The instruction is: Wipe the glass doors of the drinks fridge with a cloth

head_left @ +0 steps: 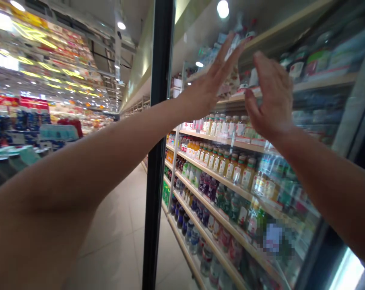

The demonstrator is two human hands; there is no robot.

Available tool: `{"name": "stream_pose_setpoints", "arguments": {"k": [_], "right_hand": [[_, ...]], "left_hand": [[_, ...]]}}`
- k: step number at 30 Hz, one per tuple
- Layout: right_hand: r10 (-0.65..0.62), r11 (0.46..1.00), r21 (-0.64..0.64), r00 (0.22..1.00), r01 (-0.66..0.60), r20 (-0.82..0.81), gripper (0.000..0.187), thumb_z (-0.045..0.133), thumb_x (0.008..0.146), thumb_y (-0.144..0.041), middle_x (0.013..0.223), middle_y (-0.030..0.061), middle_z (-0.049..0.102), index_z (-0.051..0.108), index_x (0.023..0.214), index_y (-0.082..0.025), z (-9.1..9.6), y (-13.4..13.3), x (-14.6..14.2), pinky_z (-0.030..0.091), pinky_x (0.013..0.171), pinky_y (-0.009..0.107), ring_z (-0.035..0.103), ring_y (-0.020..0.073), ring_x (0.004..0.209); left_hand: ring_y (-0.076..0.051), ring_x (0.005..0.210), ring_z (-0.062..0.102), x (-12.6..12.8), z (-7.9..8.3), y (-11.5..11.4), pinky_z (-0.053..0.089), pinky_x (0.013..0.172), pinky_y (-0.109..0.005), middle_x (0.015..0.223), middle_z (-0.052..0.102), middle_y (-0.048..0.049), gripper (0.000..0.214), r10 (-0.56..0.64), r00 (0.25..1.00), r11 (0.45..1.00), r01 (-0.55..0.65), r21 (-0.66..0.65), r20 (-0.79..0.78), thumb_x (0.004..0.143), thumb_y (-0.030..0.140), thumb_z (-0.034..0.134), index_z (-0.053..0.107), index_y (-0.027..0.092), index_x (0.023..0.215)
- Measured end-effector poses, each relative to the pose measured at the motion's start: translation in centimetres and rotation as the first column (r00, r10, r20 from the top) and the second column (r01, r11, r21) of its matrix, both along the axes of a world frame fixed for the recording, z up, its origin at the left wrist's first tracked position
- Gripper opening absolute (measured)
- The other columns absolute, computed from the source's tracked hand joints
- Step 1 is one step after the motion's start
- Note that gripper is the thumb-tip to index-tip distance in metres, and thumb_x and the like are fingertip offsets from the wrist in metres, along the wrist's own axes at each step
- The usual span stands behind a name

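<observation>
The left hand [214, 82] and right hand [271, 98] lie flat against the door [197, 36]. Fingers [230, 54] spread open, holding nothing.

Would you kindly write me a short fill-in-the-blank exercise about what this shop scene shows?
1. The left hand and the right hand are both raised and ____, holding nothing.
2. The upright door frame crossed by the left forearm is coloured ____.
3. The shelves on the right carry rows of ____.
Missing words: open; black; bottles.
</observation>
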State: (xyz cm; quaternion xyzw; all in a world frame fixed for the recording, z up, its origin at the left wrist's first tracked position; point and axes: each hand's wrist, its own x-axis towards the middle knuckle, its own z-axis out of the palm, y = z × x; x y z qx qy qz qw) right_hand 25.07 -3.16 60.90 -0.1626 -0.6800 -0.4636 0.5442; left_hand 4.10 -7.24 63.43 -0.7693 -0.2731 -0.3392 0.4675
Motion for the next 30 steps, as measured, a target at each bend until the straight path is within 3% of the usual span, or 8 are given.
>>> {"name": "stream_pose_setpoints", "arguments": {"k": [5, 8, 10, 13, 15, 21, 26, 30], "right_hand": [[0.045, 0.981, -0.192, 0.966, 0.005, 0.256, 0.05, 0.039, 0.101, -0.04, 0.156, 0.002, 0.044, 0.037, 0.151, -0.03, 1.7, 1.0, -3.2, 0.037, 0.118, 0.051, 0.041, 0.024, 0.144], [0.107, 0.986, -0.152, 0.946, -0.062, 0.305, 0.042, 0.037, 0.102, -0.038, 0.149, 0.0006, 0.054, 0.05, 0.142, -0.03, 1.2, 1.9, -3.0, 0.038, 0.118, 0.052, 0.046, 0.0226, 0.14], [0.118, 0.989, -0.123, 0.944, -0.084, 0.308, 0.038, 0.038, 0.102, -0.037, 0.142, 0.0, 0.06, 0.056, 0.136, -0.031, 0.7, 2.1, -2.2, 0.041, 0.116, 0.052, 0.05, 0.0224, 0.135], [0.082, 0.993, -0.104, 0.962, -0.056, 0.262, 0.035, 0.041, 0.102, -0.035, 0.138, 0.0006, 0.063, 0.059, 0.131, -0.031, 0.2, 2.3, 0.0, 0.043, 0.113, 0.053, 0.054, 0.0237, 0.131], [0.038, 0.997, -0.072, 0.982, -0.025, 0.186, 0.035, 0.042, 0.101, -0.034, 0.135, 0.0024, 0.064, 0.06, 0.131, -0.03, 0.1, 2.5, 2.1, 0.044, 0.113, 0.052, 0.056, 0.0252, 0.128], [-0.098, 0.995, -0.003, 0.976, 0.1, -0.195, 0.046, 0.044, 0.095, -0.026, 0.142, 0.0071, 0.055, 0.056, 0.14, -0.03, 0.3, 4.4, 7.9, 0.046, 0.107, 0.05, 0.054, 0.0296, 0.128], [-0.055, 0.998, 0.014, 0.986, 0.058, -0.159, 0.049, 0.041, 0.097, -0.028, 0.15, 0.0042, 0.05, 0.049, 0.145, -0.031, -0.7, 5.1, 6.7, 0.039, 0.117, 0.052, 0.046, 0.0277, 0.139], [-0.04, 0.999, 0.004, 0.999, 0.04, -0.01, 0.052, 0.04, 0.099, -0.033, 0.158, 0.0039, 0.041, 0.04, 0.151, -0.03, -0.3, 4.1, 4.7, 0.034, 0.121, 0.052, 0.038, 0.0274, 0.147]], "left_hand": [[-0.019, 0.155, 0.0, 0.2, 0.0, -0.7, 0.028, 0.119, -0.041, 0.168, -0.001, -0.0084, 0.09, -0.045, 0.999, 0.999, 0.045, -0.026, -0.001, 0.081, 0.04, 0.035, -0.003, 0.009, 0.155], [-0.017, 0.155, 0.006, -0.7, 1.5, -1.7, 0.021, 0.122, -0.035, 0.168, 0.001, -0.0076, 0.096, -0.038, 0.999, 0.986, 0.034, -0.163, -0.023, 0.076, 0.038, 0.036, -0.004, 0.003, 0.156], [-0.017, 0.155, 0.006, -1.6, 2.8, -2.4, 0.013, 0.124, -0.035, 0.168, 0.006, -0.0085, 0.093, 0.079, 0.997, 0.99, -0.077, -0.12, 0.011, 0.078, 0.035, 0.037, 0.003, 0.0, 0.157], [-0.025, 0.155, 0.005, -3.4, 4.1, -2.8, 0.006, 0.126, -0.045, 0.168, 0.011, -0.0057, 0.08, 0.331, 0.918, 0.927, -0.359, 0.108, 0.217, 0.084, 0.024, 0.04, 0.017, 0.011, 0.159], [-0.03, 0.154, 0.006, -4.5, 4.1, -2.6, 0.006, 0.124, -0.052, 0.168, 0.012, -0.0085, 0.074, 0.408, 0.858, 0.874, -0.466, 0.137, 0.311, 0.087, 0.019, 0.037, 0.021, 0.012, 0.159], [-0.034, 0.153, 0.01, -5.5, 3.8, -1.7, 0.004, 0.122, -0.062, 0.166, 0.021, -0.0083, 0.062, 0.418, 0.854, 0.873, -0.472, 0.122, 0.309, 0.095, 0.024, 0.026, 0.029, 0.013, 0.156], [-0.029, 0.155, 0.001, -4.3, 6.9, -3.0, 0.004, 0.126, -0.051, 0.169, 0.007, -0.0033, 0.066, 0.371, 0.734, 0.88, -0.473, 0.038, 0.569, 0.094, 0.018, 0.025, 0.016, 0.009, 0.159], [-0.026, 0.155, 0.001, -2.9, 7.5, -2.3, -0.003, 0.127, -0.049, 0.167, 0.013, 0.0048, 0.06, 0.316, 0.92, 0.928, -0.351, 0.129, 0.232, 0.096, 0.016, 0.018, 0.029, 0.014, 0.156]]}}
